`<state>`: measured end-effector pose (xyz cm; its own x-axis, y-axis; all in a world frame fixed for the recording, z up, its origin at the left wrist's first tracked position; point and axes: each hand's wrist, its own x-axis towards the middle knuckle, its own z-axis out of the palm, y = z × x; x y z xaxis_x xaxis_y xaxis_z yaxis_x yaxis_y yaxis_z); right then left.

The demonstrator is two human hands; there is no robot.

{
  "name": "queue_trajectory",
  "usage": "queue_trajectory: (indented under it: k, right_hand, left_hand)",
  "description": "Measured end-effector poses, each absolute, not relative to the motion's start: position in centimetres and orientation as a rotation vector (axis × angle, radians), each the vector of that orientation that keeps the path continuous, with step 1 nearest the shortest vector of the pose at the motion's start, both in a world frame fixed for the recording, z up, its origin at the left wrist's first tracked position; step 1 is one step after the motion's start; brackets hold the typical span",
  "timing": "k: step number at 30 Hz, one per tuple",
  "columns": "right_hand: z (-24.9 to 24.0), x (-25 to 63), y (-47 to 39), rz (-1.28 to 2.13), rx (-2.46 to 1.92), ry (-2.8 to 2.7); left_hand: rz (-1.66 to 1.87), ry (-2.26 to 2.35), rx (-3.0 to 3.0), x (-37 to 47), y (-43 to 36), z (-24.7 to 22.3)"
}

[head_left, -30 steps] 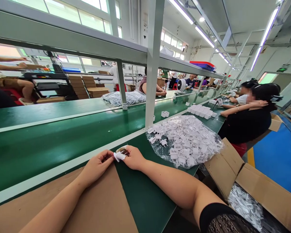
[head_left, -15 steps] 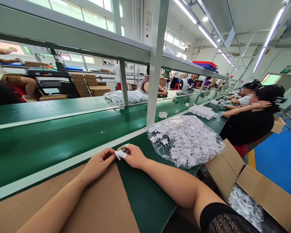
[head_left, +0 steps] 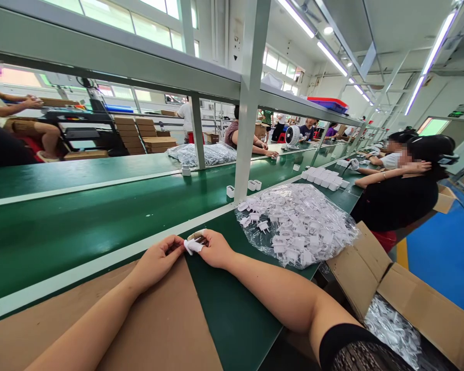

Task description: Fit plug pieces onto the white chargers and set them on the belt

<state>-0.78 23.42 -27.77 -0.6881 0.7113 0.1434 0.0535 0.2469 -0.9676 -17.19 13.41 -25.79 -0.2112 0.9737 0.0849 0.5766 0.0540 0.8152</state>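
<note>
My left hand (head_left: 158, 260) is closed in a pinch above the edge of a brown cardboard sheet (head_left: 154, 319). Its fingertips meet those of my right hand (head_left: 213, 249), which is closed too, with white coverings on some fingers. Between the fingertips is something small and pale, too hidden to make out. Right of my hands, a clear plastic bag (head_left: 305, 226) lies spread on the green table, heaped with white plug pieces that have metal pins.
Behind the hands runs a green belt (head_left: 100, 221) carrying white blocks (head_left: 254, 185). A metal post (head_left: 249, 113) rises beyond them. White blocks (head_left: 325, 178) stand in rows. An open carton (head_left: 421, 319) is at lower right. Co-workers sit on both sides.
White blocks on the belt have shifted left, and one more shows beside the post. A co-worker across the belt has reached forward; another at far left has brought both hands together. My hands look nearly unchanged.
</note>
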Motion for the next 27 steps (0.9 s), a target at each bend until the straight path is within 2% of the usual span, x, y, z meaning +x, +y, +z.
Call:
queue_trajectory:
  k: [27]
  right_hand:
    - [-27.93, -0.84, 23.54, 1.487, -0.671, -1.934]
  left_hand:
    - [1.058, 1.834, 1.544, -17.09, 13.39, -25.67]
